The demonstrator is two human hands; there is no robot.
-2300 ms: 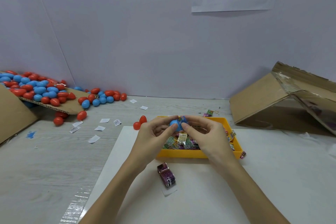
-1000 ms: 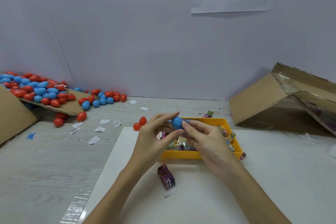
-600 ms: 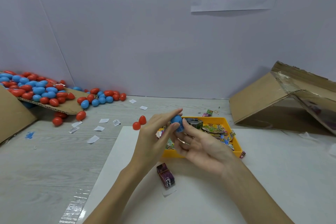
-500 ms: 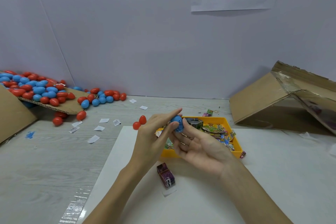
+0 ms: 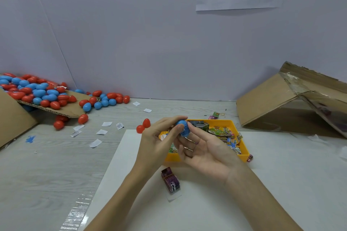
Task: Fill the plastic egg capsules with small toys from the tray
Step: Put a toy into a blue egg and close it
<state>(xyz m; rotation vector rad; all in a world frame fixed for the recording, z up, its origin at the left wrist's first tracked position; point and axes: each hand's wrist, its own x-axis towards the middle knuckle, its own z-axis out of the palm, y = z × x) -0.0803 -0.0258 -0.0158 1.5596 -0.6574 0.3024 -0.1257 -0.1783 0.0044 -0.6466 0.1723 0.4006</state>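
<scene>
My left hand (image 5: 159, 142) pinches a blue egg capsule (image 5: 183, 129) between thumb and forefinger, just above the near-left corner of the yellow tray (image 5: 230, 122). Beside it, my right hand (image 5: 208, 152) lies palm up with its thumb touching the egg's right side and its fingers loosely curled under it. Small wrapped toys (image 5: 223, 133) fill the tray, whose left part is hidden behind both hands. Two red egg pieces (image 5: 143, 125) lie just left of the tray.
A purple toy packet (image 5: 170, 180) lies on the white mat (image 5: 206, 202) in front of the tray. Many red and blue eggs (image 5: 37, 92) are heaped on cardboard at far left. An open cardboard box (image 5: 281, 105) stands at right. Paper slips (image 5: 101, 132) dot the table.
My right hand has let go of the egg's top and turned palm up under it. The left hand keeps the blue egg pinched, and the toys in the tray have come into sight.
</scene>
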